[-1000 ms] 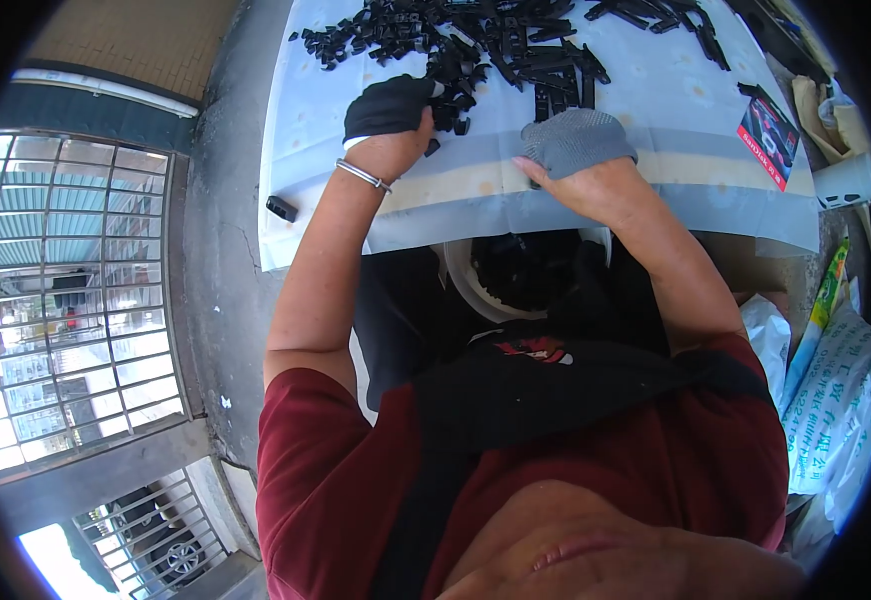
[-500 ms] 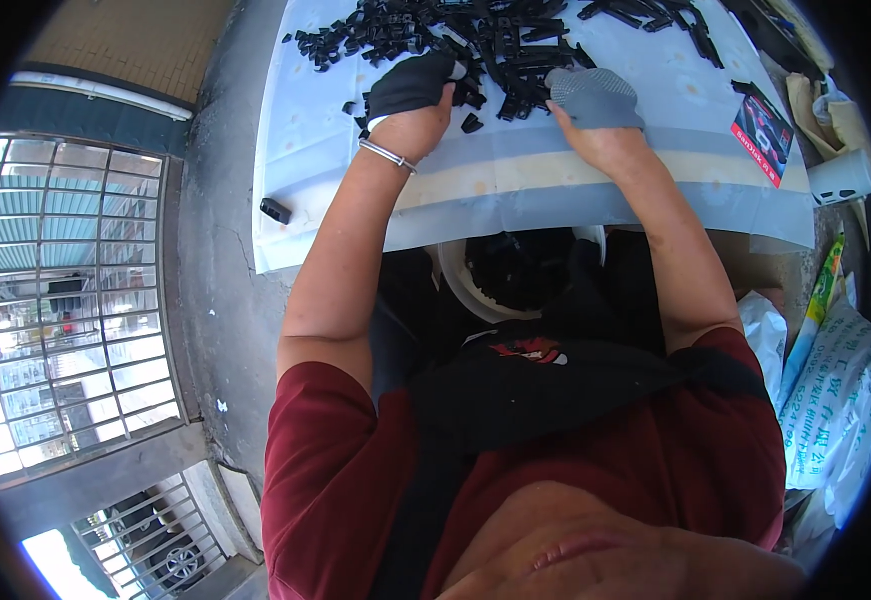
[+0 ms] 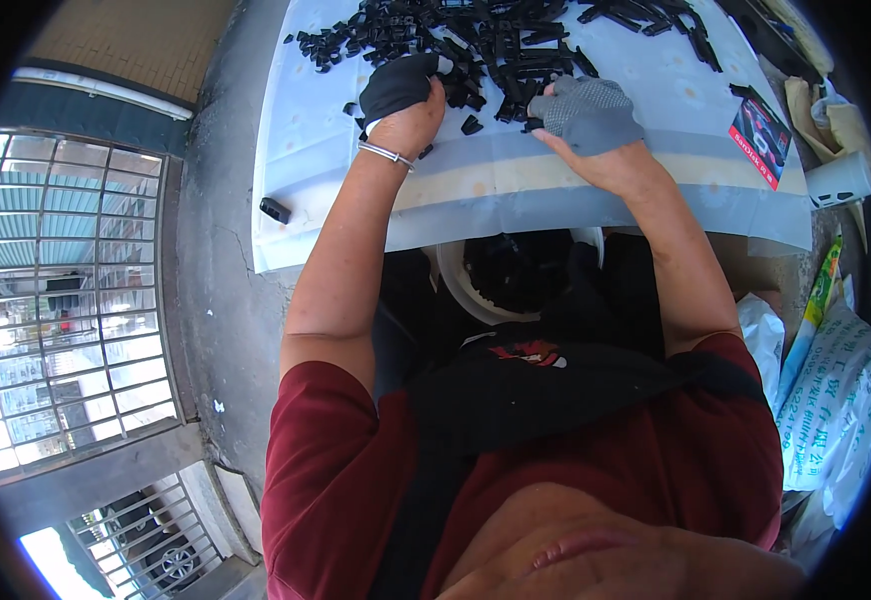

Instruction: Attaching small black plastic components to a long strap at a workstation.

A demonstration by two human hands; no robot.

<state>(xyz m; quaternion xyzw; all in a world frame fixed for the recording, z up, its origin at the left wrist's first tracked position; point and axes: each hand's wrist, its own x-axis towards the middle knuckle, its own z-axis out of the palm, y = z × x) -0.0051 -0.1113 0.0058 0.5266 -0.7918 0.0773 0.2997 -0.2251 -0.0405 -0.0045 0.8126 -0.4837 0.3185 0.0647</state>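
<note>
Black parts (image 3: 539, 62) near left hand (image 3: 403, 92), right hand (image 3: 593, 115).

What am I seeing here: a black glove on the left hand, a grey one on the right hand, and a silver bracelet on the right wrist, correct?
Not quite: the silver bracelet is on the left wrist, as the head view shows. The left hand does wear the black glove, and the right hand the grey glove.
</note>
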